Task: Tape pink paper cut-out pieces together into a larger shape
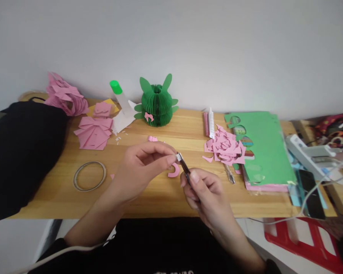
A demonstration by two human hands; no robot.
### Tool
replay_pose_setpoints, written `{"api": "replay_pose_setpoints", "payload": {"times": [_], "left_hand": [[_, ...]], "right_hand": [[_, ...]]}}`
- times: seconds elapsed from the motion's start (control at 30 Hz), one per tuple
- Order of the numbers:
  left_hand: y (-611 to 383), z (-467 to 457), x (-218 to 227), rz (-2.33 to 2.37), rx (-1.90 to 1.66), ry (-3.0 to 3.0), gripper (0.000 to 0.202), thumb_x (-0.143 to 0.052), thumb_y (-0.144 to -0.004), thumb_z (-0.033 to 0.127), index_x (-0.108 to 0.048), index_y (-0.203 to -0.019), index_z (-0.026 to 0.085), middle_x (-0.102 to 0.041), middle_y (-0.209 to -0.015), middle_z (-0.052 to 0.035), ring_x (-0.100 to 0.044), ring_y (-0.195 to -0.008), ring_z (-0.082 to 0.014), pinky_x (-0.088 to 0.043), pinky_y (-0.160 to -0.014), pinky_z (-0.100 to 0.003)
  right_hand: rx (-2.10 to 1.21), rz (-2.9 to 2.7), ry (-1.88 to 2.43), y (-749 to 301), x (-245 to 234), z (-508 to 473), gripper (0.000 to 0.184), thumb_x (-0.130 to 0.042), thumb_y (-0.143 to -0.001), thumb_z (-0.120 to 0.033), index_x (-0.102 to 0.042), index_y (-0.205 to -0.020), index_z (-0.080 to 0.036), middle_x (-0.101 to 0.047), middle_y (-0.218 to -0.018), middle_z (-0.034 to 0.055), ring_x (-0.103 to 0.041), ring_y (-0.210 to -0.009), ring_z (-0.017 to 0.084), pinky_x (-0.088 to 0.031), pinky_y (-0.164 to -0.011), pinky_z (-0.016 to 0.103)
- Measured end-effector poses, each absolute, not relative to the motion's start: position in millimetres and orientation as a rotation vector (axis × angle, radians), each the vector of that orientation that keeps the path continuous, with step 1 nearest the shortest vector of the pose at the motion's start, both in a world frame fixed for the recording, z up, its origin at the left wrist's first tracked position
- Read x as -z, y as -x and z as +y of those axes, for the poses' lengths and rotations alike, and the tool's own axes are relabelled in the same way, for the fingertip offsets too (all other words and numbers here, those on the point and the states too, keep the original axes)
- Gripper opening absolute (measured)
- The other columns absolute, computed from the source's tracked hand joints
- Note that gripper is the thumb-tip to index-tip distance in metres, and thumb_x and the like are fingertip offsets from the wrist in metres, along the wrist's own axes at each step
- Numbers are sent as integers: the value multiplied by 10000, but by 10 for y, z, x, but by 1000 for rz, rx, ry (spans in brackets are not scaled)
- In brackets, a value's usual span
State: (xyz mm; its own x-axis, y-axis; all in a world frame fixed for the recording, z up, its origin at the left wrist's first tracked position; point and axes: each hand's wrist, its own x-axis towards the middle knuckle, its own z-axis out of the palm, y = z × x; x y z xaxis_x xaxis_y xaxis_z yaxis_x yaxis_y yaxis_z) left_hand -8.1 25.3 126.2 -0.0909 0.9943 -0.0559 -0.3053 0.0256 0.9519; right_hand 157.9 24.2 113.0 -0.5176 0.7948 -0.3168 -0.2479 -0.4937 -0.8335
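In the head view, my right hand (pixel 204 188) is closed round a slim dark tool (pixel 185 165) that slants up to the left; its exact kind does not show. At the tool's tip, my left hand (pixel 144 167) pinches a small whitish piece (pixel 178 156) between thumb and forefinger. Below and behind the fingertips lies a curved pink paper cutout (pixel 174 170) on the wooden table (pixel 160 201). Another small pink piece (pixel 152 139) sits farther back, partly behind my left hand. A green honeycomb paper figure (pixel 157 104) with ears and a pink bow stands beyond both hands.
A tape roll (pixel 74 179) lies left, near a black cloth item (pixel 25 152). Behind are folded pink paper (pixel 94 133) and a green-capped glue stick (pixel 121 99). Pink scraps (pixel 225 146), green sheets (pixel 268 148), a phone (pixel 311 194) and a white cabled device (pixel 308 156) occupy the right.
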Motion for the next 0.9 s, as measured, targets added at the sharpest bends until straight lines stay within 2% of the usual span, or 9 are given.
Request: {"api": "replay_pose_setpoints", "payload": {"times": [0.63, 0.9], "left_hand": [[83, 264, -1254, 983, -1387, -866, 95, -752, -737, 105, -756, -692, 188, -687, -709, 21, -611, -608, -49, -530, -598, -115], [82, 263, -1221, 982, -1369, -840, 100, -816, -726, 231, -757, -657, 191, -682, -707, 5, -602, -623, -64, -517, -610, -142]], "right_hand": [[-2042, -991, 928, -1576, -1141, 234, 371, -663, -866, -496, -605, -703, -168, -295, -482, -109, -155, -382, 17, -136, -336, 156], [-2058, -1015, 923, -1583, -1159, 229, 379, -649, -868, -517, -612, -727, -167, -288, -482, -110, -146, -384, 23, -139, -341, 173]]}}
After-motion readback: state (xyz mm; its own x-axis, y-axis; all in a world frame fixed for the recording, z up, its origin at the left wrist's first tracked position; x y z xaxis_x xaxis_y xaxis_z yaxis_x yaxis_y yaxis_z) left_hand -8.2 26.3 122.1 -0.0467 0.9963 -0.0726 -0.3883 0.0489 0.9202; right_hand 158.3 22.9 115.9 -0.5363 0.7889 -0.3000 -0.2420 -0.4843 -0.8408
